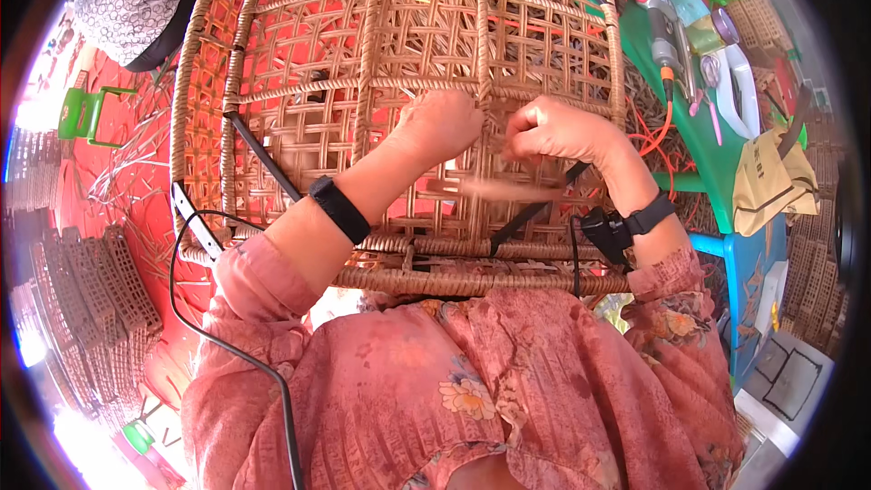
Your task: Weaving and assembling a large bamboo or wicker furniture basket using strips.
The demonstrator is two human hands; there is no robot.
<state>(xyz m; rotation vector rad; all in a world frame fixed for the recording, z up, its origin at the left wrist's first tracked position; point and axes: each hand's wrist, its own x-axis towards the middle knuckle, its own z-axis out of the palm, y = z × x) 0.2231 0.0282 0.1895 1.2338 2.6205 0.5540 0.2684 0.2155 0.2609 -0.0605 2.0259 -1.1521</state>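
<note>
A large woven rattan frame (426,45) lies before me, with an open lattice and ribs wrapped in thin strip. My left hand (445,122) is closed against it, beside the middle wrapped rib (484,27); whatever its fingers grip is hidden. Just to the right of that rib, my right hand (561,132) is closed too, thumb and fingers drawn together on something I cannot make out. Below both hands, a pale strip (508,190) is smeared by motion across the lattice. Black straps circle both my wrists.
At the right, a green table (717,159) bears a grey power tool (664,36), a white-handled item and other tools; an orange cord (658,132) hangs beside it. A beige bag (773,177) hangs over a blue stool (744,263). Loose strips litter the red floor (100,163) near a small green chair (83,113).
</note>
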